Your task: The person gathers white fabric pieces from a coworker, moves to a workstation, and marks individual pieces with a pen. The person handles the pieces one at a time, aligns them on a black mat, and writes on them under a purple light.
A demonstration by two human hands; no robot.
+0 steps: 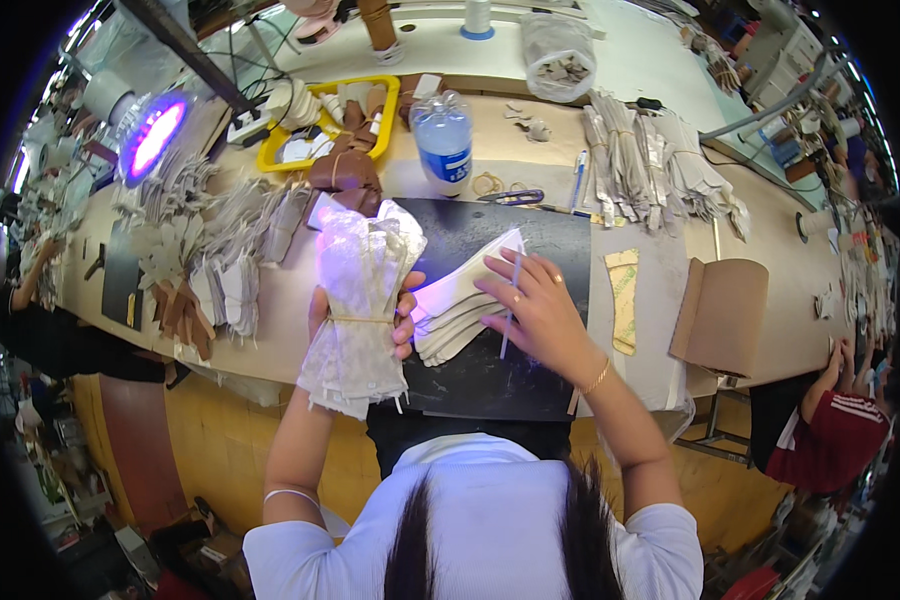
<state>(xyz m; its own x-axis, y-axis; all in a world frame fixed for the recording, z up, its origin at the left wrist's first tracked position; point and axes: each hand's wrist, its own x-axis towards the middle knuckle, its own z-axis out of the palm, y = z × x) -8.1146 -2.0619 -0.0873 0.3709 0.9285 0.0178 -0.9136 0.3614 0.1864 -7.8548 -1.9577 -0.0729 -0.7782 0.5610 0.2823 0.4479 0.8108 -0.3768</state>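
Observation:
My left hand (407, 315) is closed round a bundle of pale grey glove-shaped pieces (355, 350), which a rubber band ties at the middle. The bundle is held up over the left edge of a black mat (540, 385). On that mat lies a fanned stack of off-white pieces (450, 315), just right of the bundle. My right hand (542, 312) rests its fingertips at the right end of this stack. A thin whitish stick (507, 335), perhaps a marking pen, sits between its bent fingers.
Behind the mat stand a water bottle (441, 145) and a yellow basket (393, 100). More banded bundles (625, 150) lie at the far right, with others (235, 285) at left beside a bright lamp (158, 138). A brown folded board (725, 315) is on the right. Other people work at both sides.

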